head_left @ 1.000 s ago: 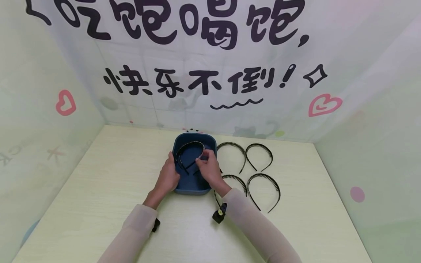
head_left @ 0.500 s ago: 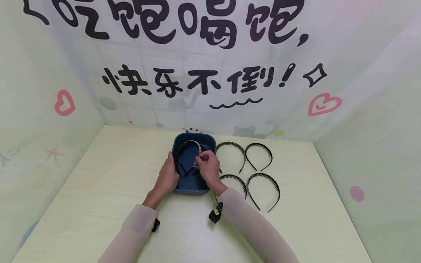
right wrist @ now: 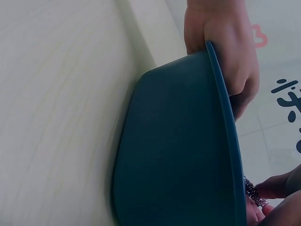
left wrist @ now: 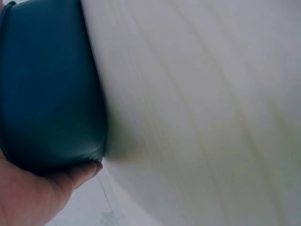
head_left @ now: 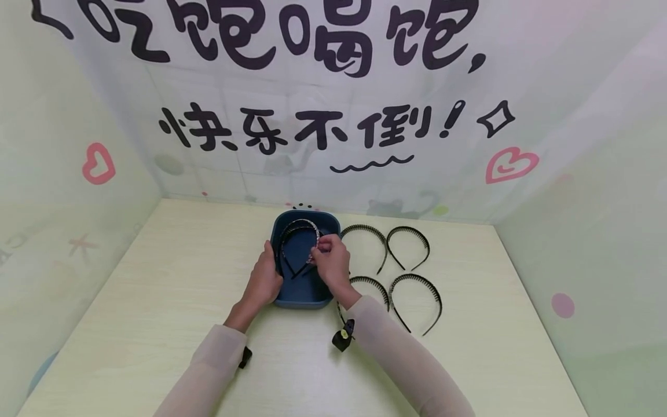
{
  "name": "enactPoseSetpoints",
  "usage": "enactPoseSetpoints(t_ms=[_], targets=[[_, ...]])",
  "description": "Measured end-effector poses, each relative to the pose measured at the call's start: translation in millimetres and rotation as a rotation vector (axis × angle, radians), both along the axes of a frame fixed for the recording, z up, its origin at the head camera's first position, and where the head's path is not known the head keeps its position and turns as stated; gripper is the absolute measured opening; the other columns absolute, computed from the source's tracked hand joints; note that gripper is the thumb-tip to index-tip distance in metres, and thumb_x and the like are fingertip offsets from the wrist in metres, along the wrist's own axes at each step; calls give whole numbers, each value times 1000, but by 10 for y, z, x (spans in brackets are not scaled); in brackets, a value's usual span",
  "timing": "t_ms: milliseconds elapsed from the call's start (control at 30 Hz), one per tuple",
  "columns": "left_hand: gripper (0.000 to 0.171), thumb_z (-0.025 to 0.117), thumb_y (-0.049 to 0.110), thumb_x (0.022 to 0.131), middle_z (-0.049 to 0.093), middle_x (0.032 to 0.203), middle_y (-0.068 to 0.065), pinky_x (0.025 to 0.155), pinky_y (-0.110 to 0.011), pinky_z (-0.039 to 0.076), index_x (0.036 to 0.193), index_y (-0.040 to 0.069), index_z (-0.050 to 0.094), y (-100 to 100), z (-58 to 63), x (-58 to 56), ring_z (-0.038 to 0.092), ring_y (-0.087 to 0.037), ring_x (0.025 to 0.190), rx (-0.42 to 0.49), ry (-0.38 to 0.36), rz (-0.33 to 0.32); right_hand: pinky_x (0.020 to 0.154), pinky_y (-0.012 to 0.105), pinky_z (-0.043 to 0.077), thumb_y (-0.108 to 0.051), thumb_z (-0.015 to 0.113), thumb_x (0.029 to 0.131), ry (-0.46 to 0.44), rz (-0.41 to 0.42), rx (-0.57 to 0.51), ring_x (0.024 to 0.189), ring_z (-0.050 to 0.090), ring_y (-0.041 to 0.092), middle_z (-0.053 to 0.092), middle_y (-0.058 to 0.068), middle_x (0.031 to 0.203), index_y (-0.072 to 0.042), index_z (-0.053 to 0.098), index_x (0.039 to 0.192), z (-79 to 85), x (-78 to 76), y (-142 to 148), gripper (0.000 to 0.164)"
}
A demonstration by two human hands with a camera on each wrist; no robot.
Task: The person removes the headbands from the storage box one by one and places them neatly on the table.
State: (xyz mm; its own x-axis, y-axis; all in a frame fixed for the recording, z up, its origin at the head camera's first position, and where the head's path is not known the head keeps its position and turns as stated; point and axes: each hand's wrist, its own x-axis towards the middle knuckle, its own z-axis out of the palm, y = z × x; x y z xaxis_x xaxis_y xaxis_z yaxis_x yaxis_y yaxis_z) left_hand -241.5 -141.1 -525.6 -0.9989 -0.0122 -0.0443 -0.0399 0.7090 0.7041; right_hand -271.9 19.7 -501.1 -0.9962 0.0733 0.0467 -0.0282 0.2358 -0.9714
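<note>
My left hand (head_left: 264,278) grips the left side of a dark blue bin (head_left: 304,305). Its fingers lie along the bin's outer wall (left wrist: 49,89) in the left wrist view. Over the bin, my right hand (head_left: 334,263) pinches the right side of a glittery headband (head_left: 318,233) between thumb and fingers. In the right wrist view the sparkling band (right wrist: 254,192) shows just past the bin's rim. The headband's arch points toward the back wall, its tips toward me. A darker headband lies in the bin behind it, partly hidden.
Right of the bin, several black toothed headbands lie on the pale table: two at the back, one at the front right (head_left: 436,289), and one partly under my right wrist (head_left: 383,286). Printed wall sheets (head_left: 208,179) enclose the back and both sides.
The glittery headband has come up and turned a little, so its arch now stands apart from the darker one. My right hand shifts only slightly; my left hand stays on the bin.
</note>
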Motion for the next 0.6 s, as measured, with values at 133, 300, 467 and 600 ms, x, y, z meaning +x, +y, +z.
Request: enactPoseSetpoints(t_ms=[133, 300, 467, 600], targets=[[78, 42, -7, 91, 24, 154, -37, 105, -56, 39, 154, -10, -3, -2, 3, 1, 36, -49, 136, -5, -10, -3, 64, 27, 59, 2, 67, 89, -7, 3, -16, 72, 73, 24, 72, 19, 94, 6, 62, 109, 22, -15, 26, 21], [78, 42, -7, 91, 23, 155, -36, 108, -56, 38, 155, -10, -3, -7, -3, 1, 34, -49, 138, 2, -15, -4, 63, 27, 59, 4, 66, 89, -13, -12, -36, 72, 73, 23, 72, 20, 93, 8, 62, 108, 29, -39, 43, 20], [78, 42, -7, 90, 23, 154, -36, 107, -56, 38, 154, -10, -2, -9, -12, -2, 34, -49, 138, 0, -10, -4, 63, 27, 59, 5, 66, 89, -10, -7, -38, 74, 74, 25, 72, 20, 95, 8, 62, 110, 41, -53, 76, 22], [78, 42, -8, 90, 24, 154, -36, 109, -55, 36, 154, -10, -1, -6, -14, -10, 33, -48, 139, -6, -4, 0, 64, 27, 59, 4, 66, 89, -18, -1, -37, 76, 74, 26, 72, 20, 98, 7, 62, 112, 61, -69, 124, 23]])
